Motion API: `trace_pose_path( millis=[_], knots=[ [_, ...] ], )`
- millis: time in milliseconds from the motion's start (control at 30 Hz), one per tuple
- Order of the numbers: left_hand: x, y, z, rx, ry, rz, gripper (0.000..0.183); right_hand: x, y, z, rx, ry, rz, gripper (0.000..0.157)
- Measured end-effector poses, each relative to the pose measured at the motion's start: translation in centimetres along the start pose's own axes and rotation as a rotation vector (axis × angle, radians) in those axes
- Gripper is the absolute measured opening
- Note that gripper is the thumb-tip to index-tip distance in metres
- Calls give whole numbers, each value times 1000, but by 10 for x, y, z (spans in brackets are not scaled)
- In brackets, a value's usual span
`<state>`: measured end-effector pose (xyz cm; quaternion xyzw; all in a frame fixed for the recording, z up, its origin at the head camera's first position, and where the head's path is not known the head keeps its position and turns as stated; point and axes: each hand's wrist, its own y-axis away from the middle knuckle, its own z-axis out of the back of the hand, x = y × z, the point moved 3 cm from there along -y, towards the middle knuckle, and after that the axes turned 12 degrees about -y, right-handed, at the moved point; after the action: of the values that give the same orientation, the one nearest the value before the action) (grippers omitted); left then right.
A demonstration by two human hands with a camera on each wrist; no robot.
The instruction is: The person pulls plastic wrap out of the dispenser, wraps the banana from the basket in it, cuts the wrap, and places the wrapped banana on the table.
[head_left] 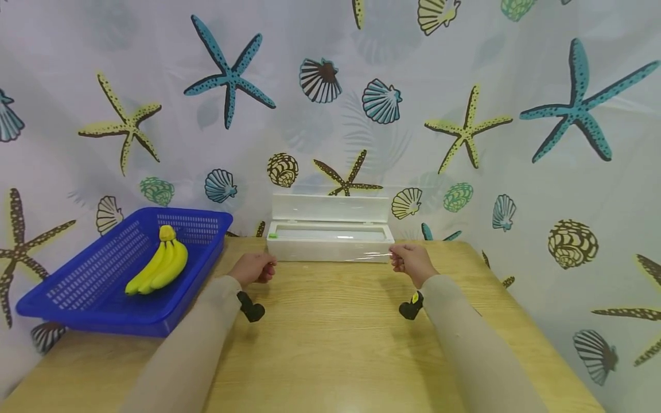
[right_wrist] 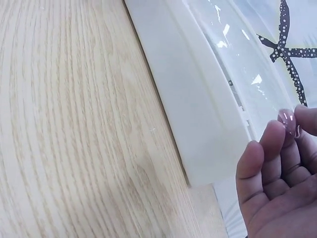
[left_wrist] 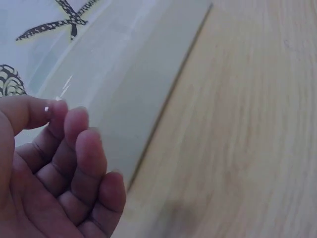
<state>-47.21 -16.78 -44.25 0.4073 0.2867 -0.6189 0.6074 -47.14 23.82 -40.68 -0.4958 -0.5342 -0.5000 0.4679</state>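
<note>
A long white cling film dispenser box point(head_left: 281, 251) stands on the table against the curtain, its hinged lid point(head_left: 330, 207) raised. Clear plastic wrap point(right_wrist: 237, 37) stretches along the front of the box, seen mostly by its glints. At the box's left end, my left hand point(head_left: 253, 268) pinches one corner of the wrap between thumb and forefinger. My right hand point(head_left: 415, 264) pinches the other corner at the right end. A small green piece point(head_left: 273, 235) shows at the box's left rim. The roll inside is partly hidden by the front wall.
To the left, a blue plastic basket point(head_left: 111, 316) holds a bunch of yellow bananas point(head_left: 164, 264). The wooden table point(head_left: 330, 344) extends in front of the box. A curtain point(head_left: 330, 132) printed with starfish and shells hangs behind and at the sides.
</note>
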Motion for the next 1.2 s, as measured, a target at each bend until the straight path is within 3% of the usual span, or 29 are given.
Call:
trace_pose_path(
  millis=[267,567,867,1200],
  knots=[
    [-33,9,9,-64,223,-66,27,4,-2,-1,-50,-56,-15,35],
    [-51,22,12,-92,323,-67,26,16,6,-4,-68,-114,-33,30],
    [-62,29,14,-98,354,-105,26,29,19,-5,-74,-155,42,21],
    [-67,39,17,-122,389,-151,26,36,28,1,-52,-170,58,22]
  ],
)
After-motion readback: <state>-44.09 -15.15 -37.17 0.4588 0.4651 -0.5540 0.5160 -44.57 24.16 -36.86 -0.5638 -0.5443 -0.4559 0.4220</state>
